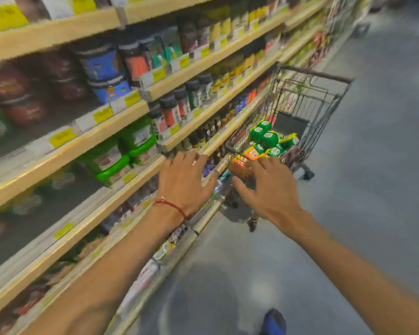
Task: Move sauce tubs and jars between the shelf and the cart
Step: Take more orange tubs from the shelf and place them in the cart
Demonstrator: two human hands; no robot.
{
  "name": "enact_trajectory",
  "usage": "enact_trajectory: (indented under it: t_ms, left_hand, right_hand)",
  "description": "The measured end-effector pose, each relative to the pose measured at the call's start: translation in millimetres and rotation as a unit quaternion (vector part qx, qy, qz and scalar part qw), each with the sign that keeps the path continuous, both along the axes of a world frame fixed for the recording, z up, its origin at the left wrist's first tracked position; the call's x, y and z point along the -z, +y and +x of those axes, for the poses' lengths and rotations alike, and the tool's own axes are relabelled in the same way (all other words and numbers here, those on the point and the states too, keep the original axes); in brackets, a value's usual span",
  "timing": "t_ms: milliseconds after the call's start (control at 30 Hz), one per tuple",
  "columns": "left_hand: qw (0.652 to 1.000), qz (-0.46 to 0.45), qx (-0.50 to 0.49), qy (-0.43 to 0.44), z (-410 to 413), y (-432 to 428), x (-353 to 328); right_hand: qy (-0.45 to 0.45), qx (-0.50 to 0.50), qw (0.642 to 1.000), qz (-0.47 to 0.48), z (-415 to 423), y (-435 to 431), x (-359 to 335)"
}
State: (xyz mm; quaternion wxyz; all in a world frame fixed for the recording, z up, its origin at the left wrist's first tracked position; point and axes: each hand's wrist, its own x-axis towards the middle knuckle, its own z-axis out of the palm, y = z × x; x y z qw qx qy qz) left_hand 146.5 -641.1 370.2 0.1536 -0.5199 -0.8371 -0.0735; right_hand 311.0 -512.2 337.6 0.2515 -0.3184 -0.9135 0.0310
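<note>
Head view, looking down a shop aisle. Both hands reach forward, near the middle of the frame, fingers spread and holding nothing. The left hand (pixel 184 180), with a red thread bracelet (pixel 172 205) at the wrist, hovers in front of a shelf (pixel 140 172) edge. The picture is too blurred to tell whether its fingertips touch the edge. The right hand (pixel 266 187) stretches toward the near corner of a wire cart (pixel 257 122), just right of centre, and does not clearly grip it.

Inside the cart lie several green-lidded tubs (pixel 264 136) and an orange pack (pixel 252 153); the far half of the basket looks less full. On the shelf, left of centre, stand shelf tubs with bright green rims (pixel 121 155). Blue-labelled jars (pixel 102 66) sit higher up and small dark bottles (pixel 177 105) run off to the upper right.

Judging by this, the job is partway through: goods sit in both places, and neither hand carries anything now. Which way the next tub should travel cannot be told. Grey floor (pixel 373 165) fills the right side.
</note>
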Motion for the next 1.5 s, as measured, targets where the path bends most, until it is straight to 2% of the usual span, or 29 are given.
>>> enact_trajectory:
  t_ms: [267,433,700,900,1033,1133,1200,1333,1500]
  left_hand:
    - [0.998,-0.026,0.034,-0.043,55.0,170.2,16.3]
    - [0.996,-0.069,0.033,-0.048,52.1,246.1,33.2]
    - [0.993,-0.101,0.019,-0.058,-1.1,379.4,93.5]
    - [0.982,-0.16,0.006,-0.097,-52.9,459.0,130.7]
    - [0.971,-0.193,-0.019,-0.137,-80.7,493.2,157.2]
    - [0.949,-0.251,-0.046,-0.186,-92.8,514.7,176.1]
    - [0.943,-0.243,-0.065,-0.219,-98.1,527.1,188.2]
    - [0.925,-0.24,-0.127,-0.265,-103.4,546.1,219.4]
    - [0.88,-0.271,-0.215,-0.327,-98.0,573.4,247.5]
  right_hand:
    - [-0.03,0.036,0.998,-0.033,58.5,160.0,15.0]
    - [-0.045,0.046,0.997,-0.05,63.8,235.2,31.4]
    - [-0.093,0.026,0.992,-0.084,20.2,373.8,65.6]
    - [-0.169,-0.001,0.975,-0.147,-41.5,467.0,97.9]
    - [-0.205,-0.027,0.96,-0.187,-73.9,509.0,119.5]
    - [-0.235,-0.051,0.945,-0.223,-96.3,538.4,139.1]
    - [-0.248,-0.073,0.934,-0.247,-113.2,556.4,154.0]
    - [-0.297,-0.118,0.902,-0.29,-145.9,592.2,182.1]
    - [-0.383,-0.196,0.854,-0.294,-174.8,634.3,217.9]
